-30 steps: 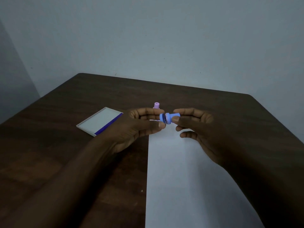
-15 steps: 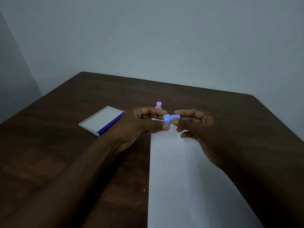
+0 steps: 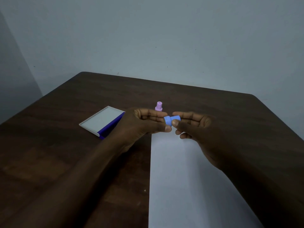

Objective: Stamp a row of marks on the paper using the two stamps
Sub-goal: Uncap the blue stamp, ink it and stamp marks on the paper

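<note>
A small blue stamp (image 3: 171,120) lies sideways in the air between my two hands, above the far end of the white paper (image 3: 181,178). My right hand (image 3: 194,127) pinches its handle end with thumb and forefinger. My left hand (image 3: 144,124) has its thumb and fingertips at the wider base end. A pink stamp (image 3: 159,106) stands upright on the table just behind my left fingers, its lower part hidden. No marks show on the paper.
A white ink pad case with a dark blue side (image 3: 102,122) lies on the dark wooden table (image 3: 57,145) left of my left hand. A pale wall stands behind the table's far edge.
The dark ring seen at the blue stamp's base a second ago is hidden now; my left fingers have closed over that end. Both hands stay in nearly the same place.
</note>
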A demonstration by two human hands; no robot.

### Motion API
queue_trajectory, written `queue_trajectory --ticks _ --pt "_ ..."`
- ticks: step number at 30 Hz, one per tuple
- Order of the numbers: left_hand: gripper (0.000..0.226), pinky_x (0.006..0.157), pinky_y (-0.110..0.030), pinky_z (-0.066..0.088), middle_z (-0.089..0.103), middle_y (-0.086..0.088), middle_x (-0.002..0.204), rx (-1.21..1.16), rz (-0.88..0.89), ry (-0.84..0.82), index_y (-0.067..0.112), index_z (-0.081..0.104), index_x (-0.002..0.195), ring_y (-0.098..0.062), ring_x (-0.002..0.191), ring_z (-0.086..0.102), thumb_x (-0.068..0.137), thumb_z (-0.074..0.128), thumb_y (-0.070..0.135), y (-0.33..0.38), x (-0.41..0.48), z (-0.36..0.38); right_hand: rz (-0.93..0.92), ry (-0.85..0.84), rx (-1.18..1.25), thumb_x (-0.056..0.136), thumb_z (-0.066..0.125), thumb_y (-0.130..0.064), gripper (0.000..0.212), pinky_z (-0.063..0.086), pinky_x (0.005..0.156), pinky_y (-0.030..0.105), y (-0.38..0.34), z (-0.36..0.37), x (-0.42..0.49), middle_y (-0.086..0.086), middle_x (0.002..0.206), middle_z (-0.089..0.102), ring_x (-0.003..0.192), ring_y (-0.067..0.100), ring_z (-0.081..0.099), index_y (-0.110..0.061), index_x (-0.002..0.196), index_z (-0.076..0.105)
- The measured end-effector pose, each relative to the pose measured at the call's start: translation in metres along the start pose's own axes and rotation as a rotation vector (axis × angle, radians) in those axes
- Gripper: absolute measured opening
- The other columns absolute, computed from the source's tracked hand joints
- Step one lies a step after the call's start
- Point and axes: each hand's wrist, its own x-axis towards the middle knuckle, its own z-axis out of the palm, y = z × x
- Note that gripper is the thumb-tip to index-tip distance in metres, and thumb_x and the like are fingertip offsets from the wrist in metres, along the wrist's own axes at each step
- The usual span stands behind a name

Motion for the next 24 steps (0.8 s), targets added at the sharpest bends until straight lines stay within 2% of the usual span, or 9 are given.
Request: queue_trajectory --ticks 4,7,11,14,16,18,20,24 --pt "0.032 0.077 -0.024 0.058 0.079 0.004 0.093 0.047 0.012 -0.007 0.023 0.077 0.093 -0.013 0.088 0.075 0.064 0.086 0.013 0.003 0.001 -0.003 0.002 -0.043 -0.025 0.083 0.071 -0.022 0.024 0.056 0.062 0.023 -0.003 -0.003 0.002 -0.001 0.087 0.077 0.069 0.008 0.067 -0.02 0.107 0.072" --pt "0.04 0.082 -0.028 0.059 0.079 0.003 0.1 0.022 -0.007 -0.039 0.02 0.075 0.103 -0.014 0.094 0.075 0.066 0.085 0.011 0.006 -0.001 -0.01 0.013 0.008 -0.031 0.084 0.071 -0.021 0.02 0.051 0.064 0.025 -0.009 -0.014 0.014 -0.002 0.086 0.076 0.067 0.007 0.061 -0.023 0.104 0.072" --pt "0.022 0.074 -0.023 0.061 0.079 0.009 0.087 0.01 -0.01 0.074 0.027 0.074 0.094 -0.007 0.085 0.075 0.077 0.078 0.014 0.01 -0.002 -0.019 -0.084 0.107 -0.217 0.081 0.075 -0.023 0.023 0.044 0.062 0.029 -0.012 -0.034 0.045 0.0 0.075 0.072 0.059 0.009 0.055 -0.022 0.104 0.074" --pt "0.022 0.07 -0.023 0.061 0.079 0.003 0.089 0.055 -0.034 0.117 0.024 0.074 0.098 -0.012 0.084 0.075 0.077 0.078 0.017 0.01 0.001 -0.022 -0.131 0.122 -0.436 0.076 0.079 -0.024 0.017 0.046 0.069 0.023 -0.009 -0.041 0.071 0.009 0.08 0.074 0.077 0.013 0.066 -0.025 0.092 0.072" --pt "0.022 0.066 -0.021 0.06 0.079 0.001 0.088 0.085 -0.044 0.1 0.024 0.075 0.096 -0.013 0.083 0.075 0.076 0.079 0.016 0.009 0.001 -0.021 -0.117 0.116 -0.515 0.072 0.081 -0.023 0.018 0.047 0.07 0.022 -0.007 -0.04 0.086 -0.001 0.077 0.075 0.086 0.015 0.069 -0.026 0.087 0.071" --pt "0.021 0.063 -0.02 0.059 0.079 0.001 0.086 0.101 -0.047 0.095 0.024 0.075 0.093 -0.013 0.08 0.075 0.074 0.08 0.017 0.009 0.001 -0.02 -0.115 0.093 -0.587 0.071 0.081 -0.021 0.013 0.044 0.069 0.014 -0.005 -0.036 0.097 -0.015 0.069 0.071 0.084 0.011 0.066 -0.023 0.082 0.074" --pt "0.02 0.059 -0.017 0.057 0.079 0.001 0.083 0.11 -0.048 0.107 0.025 0.075 0.091 -0.011 0.076 0.075 0.074 0.081 0.018 0.008 0.002 -0.021 -0.13 0.08 -0.665 0.071 0.08 -0.018 0.013 0.039 0.062 0.007 -0.004 -0.032 0.104 -0.011 0.075 0.071 0.081 0.009 0.063 -0.019 0.084 0.077" --pt "0.021 0.057 -0.016 0.056 0.078 0.003 0.083 0.147 -0.065 0.138 0.026 0.075 0.093 -0.007 0.071 0.073 0.073 0.081 0.022 0.005 0.004 -0.024 -0.147 0.084 -0.749 0.068 0.079 -0.016 0.013 0.036 0.054 0.004 0.003 -0.03 0.114 -0.008 0.077 0.069 0.07 0.006 0.059 -0.02 0.08 0.078"
